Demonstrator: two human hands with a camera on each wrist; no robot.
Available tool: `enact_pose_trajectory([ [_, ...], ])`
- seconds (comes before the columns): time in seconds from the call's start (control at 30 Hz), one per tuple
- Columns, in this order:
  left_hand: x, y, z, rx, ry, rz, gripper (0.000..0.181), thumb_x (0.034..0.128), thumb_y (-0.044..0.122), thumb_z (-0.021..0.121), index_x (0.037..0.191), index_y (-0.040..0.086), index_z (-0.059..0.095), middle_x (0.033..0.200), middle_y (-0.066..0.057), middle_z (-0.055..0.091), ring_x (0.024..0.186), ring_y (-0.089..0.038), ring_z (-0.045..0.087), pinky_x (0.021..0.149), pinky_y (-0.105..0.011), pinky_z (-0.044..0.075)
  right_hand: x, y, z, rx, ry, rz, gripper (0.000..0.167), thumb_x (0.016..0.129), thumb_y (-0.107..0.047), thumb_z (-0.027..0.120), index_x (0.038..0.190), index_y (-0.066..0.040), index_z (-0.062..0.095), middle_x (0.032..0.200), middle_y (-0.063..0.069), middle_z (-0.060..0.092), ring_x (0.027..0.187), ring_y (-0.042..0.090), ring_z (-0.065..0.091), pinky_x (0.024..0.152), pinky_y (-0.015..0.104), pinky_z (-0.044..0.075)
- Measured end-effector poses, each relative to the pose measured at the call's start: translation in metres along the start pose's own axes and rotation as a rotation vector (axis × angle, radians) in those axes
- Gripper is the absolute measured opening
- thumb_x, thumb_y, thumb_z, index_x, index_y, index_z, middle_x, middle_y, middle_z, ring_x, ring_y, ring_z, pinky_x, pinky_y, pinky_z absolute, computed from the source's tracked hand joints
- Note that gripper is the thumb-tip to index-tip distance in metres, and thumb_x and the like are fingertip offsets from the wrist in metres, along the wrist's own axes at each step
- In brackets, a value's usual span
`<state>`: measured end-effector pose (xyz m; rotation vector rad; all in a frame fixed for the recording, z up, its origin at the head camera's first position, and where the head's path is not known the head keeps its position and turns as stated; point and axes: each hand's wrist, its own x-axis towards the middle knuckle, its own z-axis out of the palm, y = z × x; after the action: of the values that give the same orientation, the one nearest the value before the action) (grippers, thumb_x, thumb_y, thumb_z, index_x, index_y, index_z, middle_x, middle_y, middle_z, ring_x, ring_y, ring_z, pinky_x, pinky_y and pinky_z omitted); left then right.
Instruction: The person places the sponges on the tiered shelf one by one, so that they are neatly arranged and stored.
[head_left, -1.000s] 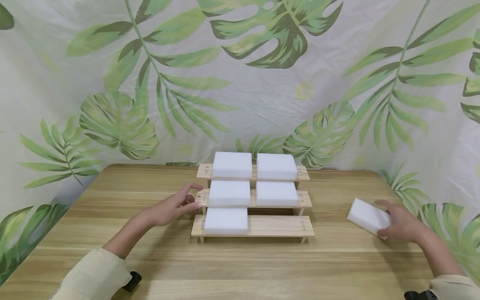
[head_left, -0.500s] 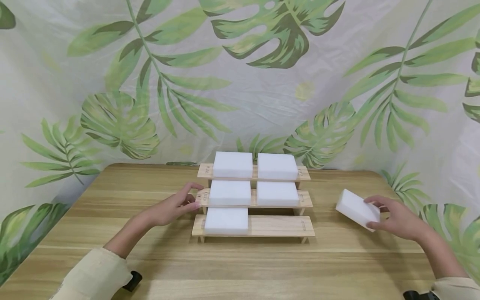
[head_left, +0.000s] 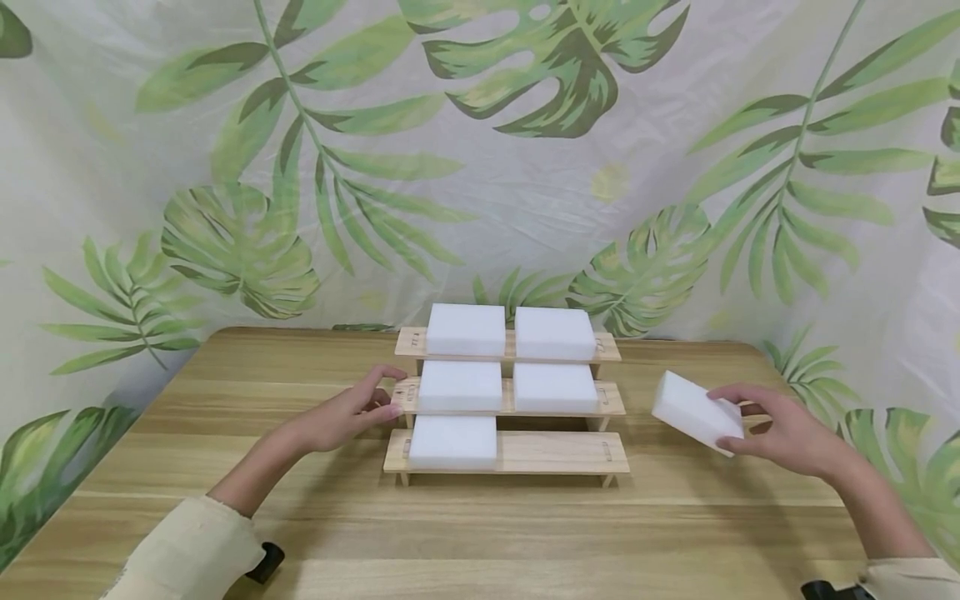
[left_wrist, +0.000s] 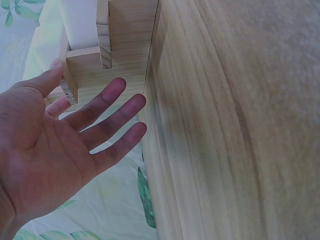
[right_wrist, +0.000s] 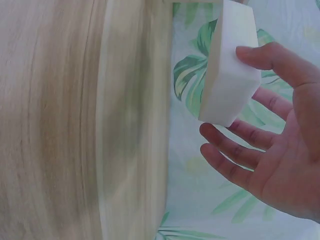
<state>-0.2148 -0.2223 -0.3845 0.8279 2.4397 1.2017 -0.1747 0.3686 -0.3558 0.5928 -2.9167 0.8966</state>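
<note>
My right hand (head_left: 795, 437) pinches a white sponge block (head_left: 693, 408) between thumb and fingers, holding it tilted above the table at the right. In the right wrist view the thumb presses one face of the block (right_wrist: 232, 75), while the lower fingers are spread. My left hand (head_left: 337, 419) pinches the left end of the middle tier of a light wooden stepped rack (head_left: 406, 395), with thumb and index finger on its two edges. The other left fingers (left_wrist: 107, 137) stretch out free. Two blocks sit on the back tier, two on the middle, and one block (head_left: 453, 442) on the front tier's left half.
The front tier's right half (head_left: 555, 450) is bare wood. A wood-grain table (head_left: 525, 542) lies beneath everything. Behind its far edge hangs a leaf-printed cloth (head_left: 525, 217).
My right hand has lifted the sponge block off the table at the right and carried it left, toward the rack. The left hand stays in place at the rack's end.
</note>
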Motion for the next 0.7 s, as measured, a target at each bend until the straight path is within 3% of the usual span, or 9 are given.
enact_pose_trajectory([
  [0.13,0.0,-0.001,0.0,-0.002,0.0,0.002,0.051,0.1123,0.025,0.049,0.15,0.001,0.024,0.111,-0.018,0.067,0.109,-0.035,0.064,0.092,-0.056,0.049,0.0,-0.007,0.0,0.012,0.01,-0.021,0.052,0.08,-0.007,0.089,0.126,0.0,0.065,0.127,0.029,0.063,0.103,0.041,0.067,0.075,0.036,0.057],
  [0.37,0.0,-0.002,0.0,-0.003,-0.008,0.019,0.05,0.1126,0.023,0.048,0.149,0.0,0.023,0.108,-0.019,0.068,0.106,-0.036,0.063,0.089,-0.053,0.049,0.001,-0.013,0.0,0.023,0.032,-0.078,0.051,0.078,-0.005,0.089,0.124,-0.002,0.067,0.124,0.022,0.066,0.1,-0.001,0.058,0.075,0.032,0.058],
  [0.43,0.0,-0.001,0.0,-0.008,-0.011,0.024,0.05,0.1125,0.022,0.048,0.149,0.0,0.023,0.107,-0.018,0.068,0.105,-0.035,0.064,0.088,-0.051,0.05,0.001,-0.013,0.0,0.039,0.038,-0.107,0.051,0.077,-0.002,0.09,0.123,-0.001,0.067,0.122,0.021,0.066,0.099,-0.004,0.057,0.074,0.031,0.058],
  [0.7,0.0,0.001,0.001,-0.011,-0.006,0.019,0.05,0.1123,0.022,0.049,0.149,0.0,0.023,0.107,-0.016,0.068,0.106,-0.035,0.064,0.089,-0.052,0.05,0.0,-0.016,-0.003,0.126,0.021,-0.195,0.052,0.077,0.002,0.089,0.125,-0.005,0.068,0.12,-0.016,0.066,0.102,0.001,0.062,0.076,0.027,0.057],
])
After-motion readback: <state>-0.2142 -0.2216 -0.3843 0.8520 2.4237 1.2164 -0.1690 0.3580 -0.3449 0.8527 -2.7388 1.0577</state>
